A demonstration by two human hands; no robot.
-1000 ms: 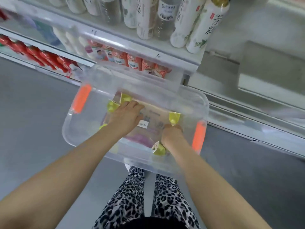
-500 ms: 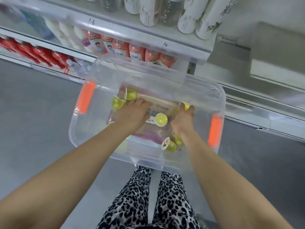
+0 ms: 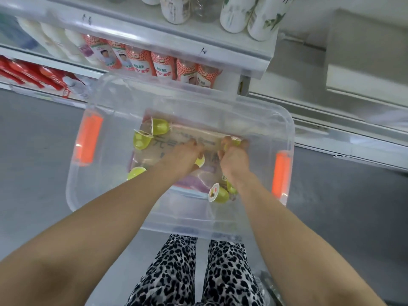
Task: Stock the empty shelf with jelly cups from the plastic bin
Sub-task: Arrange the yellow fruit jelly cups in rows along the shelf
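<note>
A clear plastic bin (image 3: 284, 120) with orange handles sits on the floor before me. Several yellow-green jelly cups lie inside on a flat printed bag: two at the far left (image 3: 160, 127), one at the near left (image 3: 135, 173), two near my right wrist (image 3: 219, 194). Both hands are deep in the bin. My right hand (image 3: 234, 157) curls its fingers round a cup (image 3: 231, 144) at the far side. My left hand (image 3: 183, 155) lies beside it, fingers bent over a cup (image 3: 200, 161) that peeks out by the thumb. An empty grey shelf (image 3: 357, 82) stands at the right.
Stocked shelves rise just behind the bin: white bottles (image 3: 234, 14) on top, orange-labelled bottles (image 3: 163, 65) below, red packs (image 3: 28, 74) at the far left. Grey floor surrounds the bin. My legs in leopard-print trousers (image 3: 198, 272) stand at its near edge.
My right hand reached from the near right corner to the far side and closed on a cup there. My left hand slid right, over the loose cup that lay between the hands.
</note>
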